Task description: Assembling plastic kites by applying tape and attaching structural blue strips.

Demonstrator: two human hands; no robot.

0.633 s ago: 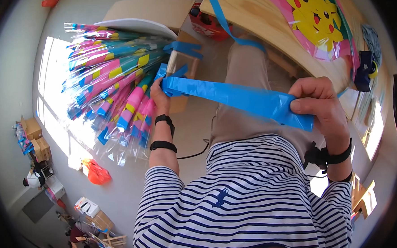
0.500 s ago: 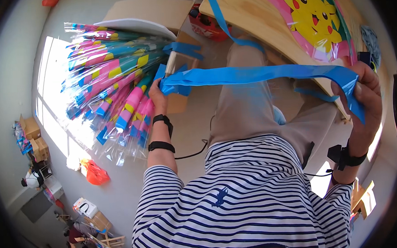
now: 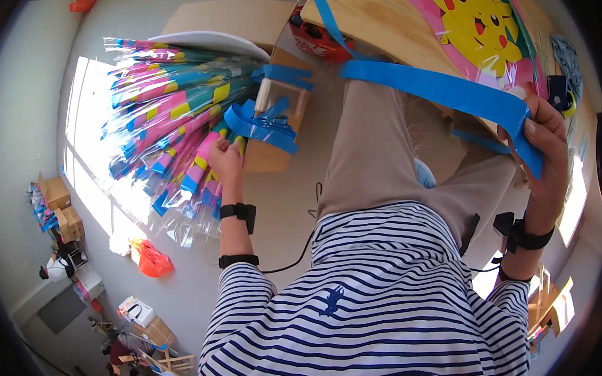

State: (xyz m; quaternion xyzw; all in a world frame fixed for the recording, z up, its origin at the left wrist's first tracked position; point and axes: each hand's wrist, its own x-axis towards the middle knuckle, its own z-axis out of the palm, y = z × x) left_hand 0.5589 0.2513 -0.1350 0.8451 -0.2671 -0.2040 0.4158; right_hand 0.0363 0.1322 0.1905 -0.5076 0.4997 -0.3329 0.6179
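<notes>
My right hand (image 3: 548,124) pinches one end of a long blue plastic strip (image 3: 432,89) at the table's near edge. From there the strip stretches left across my knees. My left hand (image 3: 226,163) is closed at the edge of a fanned bundle of folded plastic pieces (image 3: 174,106), coloured pink, yellow, blue and teal in clear film. Its fingers seem to grip one pink and yellow piece, though the contact is partly hidden. Just above that hand, a looped heap of blue strip (image 3: 260,127) lies over the bundle's gathered end and the cardboard box.
A wooden table (image 3: 353,15) at upper right carries a plastic sheet with a yellow cartoon figure (image 3: 476,19). An open cardboard box (image 3: 265,161) stands beside the bundle. A red bag (image 3: 151,257) lies on the floor at left. People and boxes (image 3: 155,332) are farther off, lower left.
My left hand has let go of the blue strip and moved slightly down and left onto the bundle. The strip's left part has swung up toward the table; my right hand still holds its end.
</notes>
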